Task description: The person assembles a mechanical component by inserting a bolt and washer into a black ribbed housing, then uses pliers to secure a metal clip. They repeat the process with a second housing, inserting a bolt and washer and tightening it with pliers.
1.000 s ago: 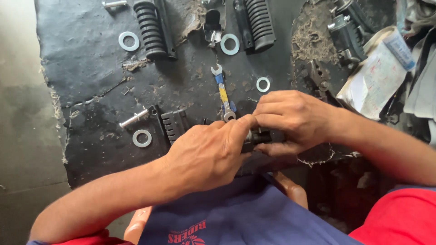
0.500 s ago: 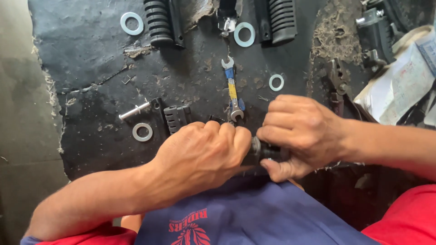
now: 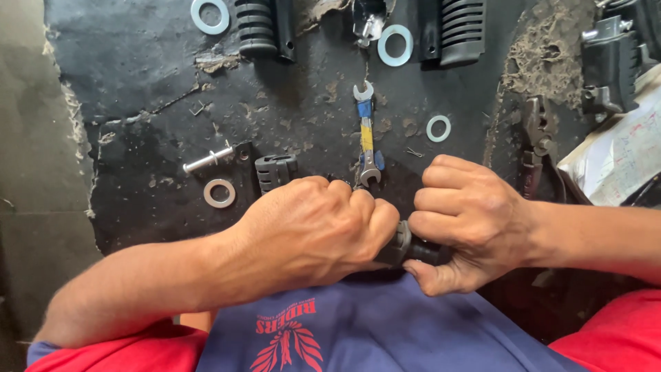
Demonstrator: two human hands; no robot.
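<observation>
Black, cracked rubber matting (image 3: 138,83) spread over a grey floor serves as the work surface, dusted with sandy dirt toward the upper right. Close to the body, just above the blue cloth on the lap, both hands grip one dark part (image 3: 407,246): a short black rod-like piece with a ribbed collar, of which only a small stretch shows in the gap between the fists. Its long axis runs roughly left to right, level with the matting, one end buried in each hand, so neither tip can be seen. The left hand (image 3: 313,231) is balled into a tight fist around its end, knuckles up and thumb side toward the other hand. The right hand (image 3: 465,220) is likewise closed, fingers curled over the top and thumb pressed beneath the part. Just beyond the knuckles lies a small spanner (image 3: 366,134) with a blue and yellow shank, pointing straight away from the person, nearly at right angles to the held part. To the left of it sit a ribbed black block (image 3: 275,171), a steel bolt (image 3: 206,158) and a flat washer (image 3: 219,193). Further washers (image 3: 438,128) lie scattered above, near two ribbed rubber footrests (image 3: 256,27) at the top edge. Pliers (image 3: 536,148) rest at the right, beside papers (image 3: 623,162).
</observation>
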